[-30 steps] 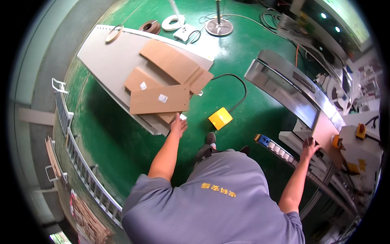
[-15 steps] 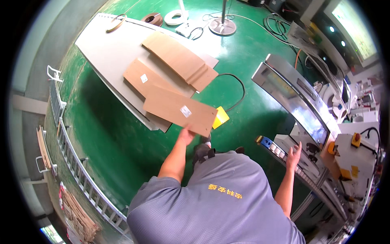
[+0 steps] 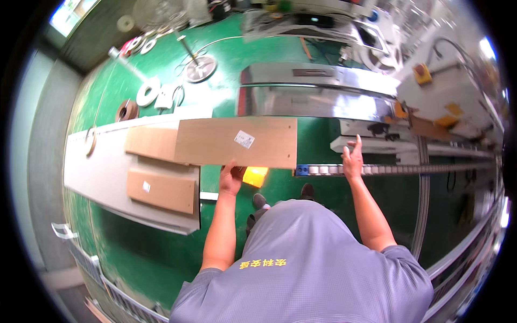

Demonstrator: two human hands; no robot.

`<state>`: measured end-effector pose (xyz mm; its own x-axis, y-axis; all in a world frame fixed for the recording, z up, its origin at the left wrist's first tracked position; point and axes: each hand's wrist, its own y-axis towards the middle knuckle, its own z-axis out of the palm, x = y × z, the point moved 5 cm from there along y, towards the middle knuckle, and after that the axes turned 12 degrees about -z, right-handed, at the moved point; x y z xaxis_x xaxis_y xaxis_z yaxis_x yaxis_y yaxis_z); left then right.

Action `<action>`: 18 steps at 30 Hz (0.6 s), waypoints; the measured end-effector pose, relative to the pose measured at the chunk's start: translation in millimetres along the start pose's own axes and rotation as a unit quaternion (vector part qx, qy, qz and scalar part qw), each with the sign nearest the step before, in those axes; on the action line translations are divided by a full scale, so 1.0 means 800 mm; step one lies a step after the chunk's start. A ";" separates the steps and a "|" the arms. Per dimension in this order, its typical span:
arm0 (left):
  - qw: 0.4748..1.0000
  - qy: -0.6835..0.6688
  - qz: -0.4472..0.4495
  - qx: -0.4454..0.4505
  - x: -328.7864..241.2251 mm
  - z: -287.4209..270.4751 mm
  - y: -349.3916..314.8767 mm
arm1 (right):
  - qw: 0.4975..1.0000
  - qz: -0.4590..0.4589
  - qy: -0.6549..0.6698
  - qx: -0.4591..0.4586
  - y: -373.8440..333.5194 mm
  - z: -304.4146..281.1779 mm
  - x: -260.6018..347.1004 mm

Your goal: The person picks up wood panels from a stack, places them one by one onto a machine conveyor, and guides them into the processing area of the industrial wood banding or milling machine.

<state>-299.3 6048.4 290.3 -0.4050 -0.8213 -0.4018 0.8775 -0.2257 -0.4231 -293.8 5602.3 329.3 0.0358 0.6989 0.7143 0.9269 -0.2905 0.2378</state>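
Note:
My left hand (image 3: 231, 179) grips the near long edge of a brown wooden panel (image 3: 215, 142) that bears a white label. The panel is held out level in front of me, its right end over the gap before the machine. My right hand (image 3: 353, 160) is raised with fingers apart and nothing in it, close to a rail of white rollers (image 3: 377, 170). On a pale table (image 3: 102, 185) to the left lie two more brown panels: a labelled one (image 3: 167, 191) nearer me, and another (image 3: 151, 142) partly hidden behind the held panel.
A long metal-covered machine (image 3: 318, 99) stands ahead, with a white control box (image 3: 431, 102) at its right. A yellow foot pedal (image 3: 255, 176) sits on the green floor before my feet. Tape rolls (image 3: 127, 111) and a round-based stand (image 3: 200, 69) are at the far left.
My body and view have turned right toward the machine. The panel in my left hand has swung away from the table with me. My right hand stays raised and apart from it.

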 end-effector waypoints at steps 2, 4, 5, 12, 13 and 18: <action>0.999 -0.017 -0.036 0.009 0.031 0.030 0.054 | 0.997 0.030 0.068 -0.014 -0.002 0.000 -0.002; 0.996 -0.031 -0.077 0.015 0.075 0.063 0.106 | 0.997 0.027 0.057 -0.036 -0.003 -0.005 0.000; 0.997 -0.018 -0.079 0.007 0.097 0.082 0.125 | 0.999 0.024 0.033 -0.035 -0.002 -0.006 0.006; 0.891 0.354 -0.282 0.039 0.192 0.216 0.170 | 0.999 0.048 0.005 0.024 0.004 -0.011 0.024; 0.887 0.364 -0.281 0.037 0.189 0.218 0.173 | 0.998 0.048 0.022 0.043 0.007 -0.008 0.021; 0.894 0.398 -0.205 0.012 0.137 0.210 0.161 | 0.993 0.018 0.095 0.064 0.035 0.009 0.019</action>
<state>-188.1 5841.3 328.0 -0.7407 -0.0362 -0.6709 0.6140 -0.4418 -0.6540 -264.2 5609.8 342.1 0.0094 0.5507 0.8347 0.9667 -0.2184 0.1332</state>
